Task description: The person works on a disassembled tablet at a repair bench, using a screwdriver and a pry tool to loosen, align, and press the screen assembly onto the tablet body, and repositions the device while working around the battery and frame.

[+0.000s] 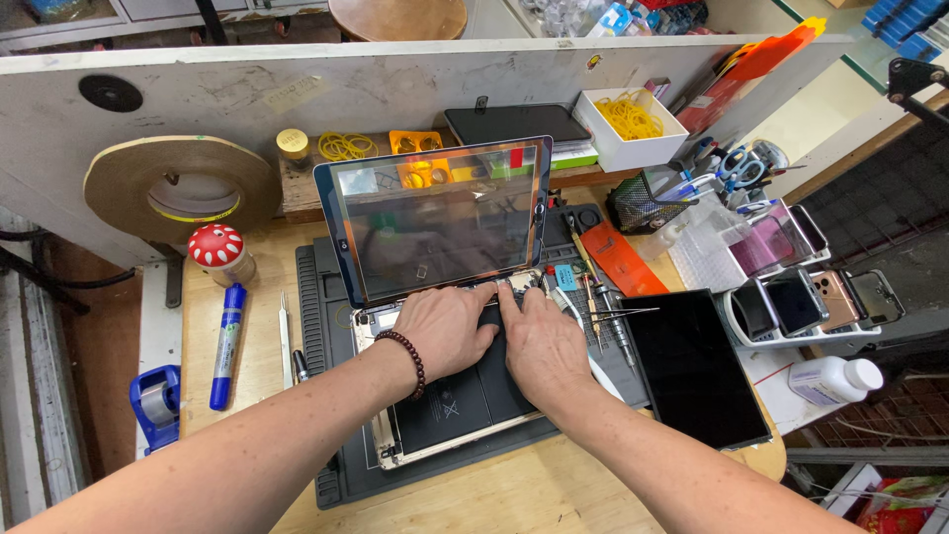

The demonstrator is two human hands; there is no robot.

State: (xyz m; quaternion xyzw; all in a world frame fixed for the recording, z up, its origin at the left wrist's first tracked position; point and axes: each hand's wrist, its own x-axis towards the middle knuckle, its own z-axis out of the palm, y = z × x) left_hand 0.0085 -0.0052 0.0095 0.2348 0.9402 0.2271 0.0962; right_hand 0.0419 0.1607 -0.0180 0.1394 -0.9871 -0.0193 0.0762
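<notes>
An opened tablet body [450, 407] lies on a dark work mat [326, 396], its insides showing. Its glass screen panel [440, 218] stands tilted up at the far edge, still joined to the body. My left hand [445, 326], with a bead bracelet on the wrist, rests palm down on the body's upper part. My right hand [542, 341] lies beside it, fingers pressing near the joint between panel and body. Neither hand holds a tool that I can see.
A second black tablet [697, 371] lies right of the mat, with tweezers and screwdrivers [603, 311] between. A blue marker [226, 346], tape dispenser [155, 403] and big tape roll [183, 188] are left. A phone rack [806, 302] and white bottle [835, 380] stand right.
</notes>
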